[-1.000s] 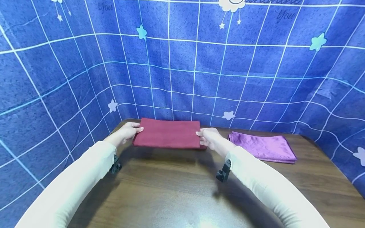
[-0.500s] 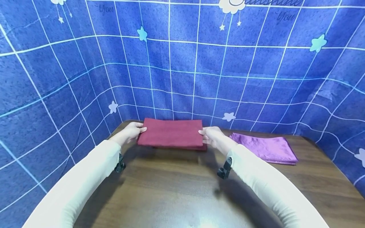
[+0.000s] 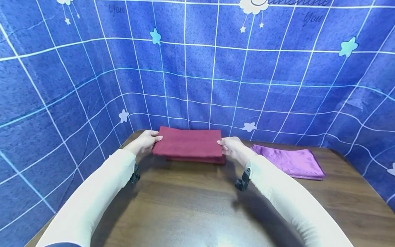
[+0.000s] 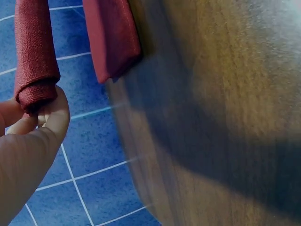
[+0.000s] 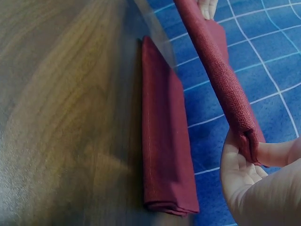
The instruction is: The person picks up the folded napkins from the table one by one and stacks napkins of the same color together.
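A folded dark red cloth (image 3: 188,142) is stretched between my two hands at the far side of the table. My left hand (image 3: 145,141) pinches its left end between thumb and fingers, and my right hand (image 3: 233,148) pinches the right end. Both wrist views show this cloth raised, apart from a second folded dark red cloth (image 5: 167,141) that lies on the table. In the head view, the held cloth hides most of the lower one, leaving its front edge (image 3: 197,160) visible.
A folded shiny purple cloth (image 3: 290,161) lies on the wooden table (image 3: 191,202), right of my right hand. Behind the table's far edge hangs a blue curtain (image 3: 197,92) with white lines and stars. It also runs along the left and right sides.
Both hands have shifted slightly to the right with the held cloth. More of the lower red cloth's front edge shows beneath it. The purple cloth stays on the table.
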A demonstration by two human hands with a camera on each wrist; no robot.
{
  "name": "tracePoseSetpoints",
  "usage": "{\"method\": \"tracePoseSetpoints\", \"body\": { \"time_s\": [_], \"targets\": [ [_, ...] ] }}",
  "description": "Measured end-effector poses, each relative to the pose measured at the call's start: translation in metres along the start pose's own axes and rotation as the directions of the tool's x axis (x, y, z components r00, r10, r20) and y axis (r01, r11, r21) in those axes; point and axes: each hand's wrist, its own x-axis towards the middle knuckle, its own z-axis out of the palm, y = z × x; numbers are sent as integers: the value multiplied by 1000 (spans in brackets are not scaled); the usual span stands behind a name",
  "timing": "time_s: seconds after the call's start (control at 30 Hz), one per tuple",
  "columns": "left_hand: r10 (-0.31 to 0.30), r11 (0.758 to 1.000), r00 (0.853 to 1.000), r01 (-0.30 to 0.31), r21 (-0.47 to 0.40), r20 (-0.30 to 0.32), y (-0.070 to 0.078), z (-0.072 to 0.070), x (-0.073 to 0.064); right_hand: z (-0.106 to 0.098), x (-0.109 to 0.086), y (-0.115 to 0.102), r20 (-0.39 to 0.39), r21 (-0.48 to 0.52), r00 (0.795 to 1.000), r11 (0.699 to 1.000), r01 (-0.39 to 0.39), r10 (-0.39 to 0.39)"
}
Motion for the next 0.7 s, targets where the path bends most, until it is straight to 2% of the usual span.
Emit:
{"method": "tracePoseSetpoints", "body": {
  "time_s": [0.1, 0.2, 0.23, 0.3, 0.4, 0.43, 0.47, 0.53, 0.6, 0.67, 0.7],
  "targets": [
    [-8, 998, 1000, 8, -59, -4, -1, 1, 9, -2, 3, 0, -12, -2, 1000, 1000, 3, -3],
    [8, 998, 1000, -8, -58, 3, -5, -2, 21, -4, 6, -1, -17, 0, 1000, 1000, 9, -9],
    [29, 996, 999, -26, -87, 30, -16, -11, 34, -4, 6, -1, -18, 3, 1000, 1000, 11, -11],
    [48, 994, 997, -42, -101, 57, -27, -22, 50, -5, 8, -1, -14, 1, 1000, 1000, 9, -9],
    [60, 993, 996, -53, -106, 64, -29, -22, 55, -8, 11, 1, -4, -1, 1000, 1000, 13, -13],
    [64, 994, 997, -60, -90, 48, -27, -20, 55, -9, 12, 1, -6, 3, 1000, 1000, 15, -15],
    [73, 997, 997, -74, -8, -6, -17, -11, 45, -10, 14, 2, -6, 7, 1000, 1000, 14, -14],
    [95, 991, 992, -86, 100, -86, -4, 3, 34, -13, 18, 3, -16, 26, 1000, 999, 22, -22],
    [138, 970, 976, -99, 221, -167, 2, 11, 33, -15, 21, 4, -26, 53, 999, 998, 26, -24],
    [162, 949, 960, -87, 303, -231, 7, 15, 35, -17, 24, 6, -26, 77, 999, 997, 30, -28],
    [155, 948, 957, -74, 311, -245, 8, 17, 36, -18, 25, 7, -27, 83, 999, 996, 34, -32]
  ]
}}
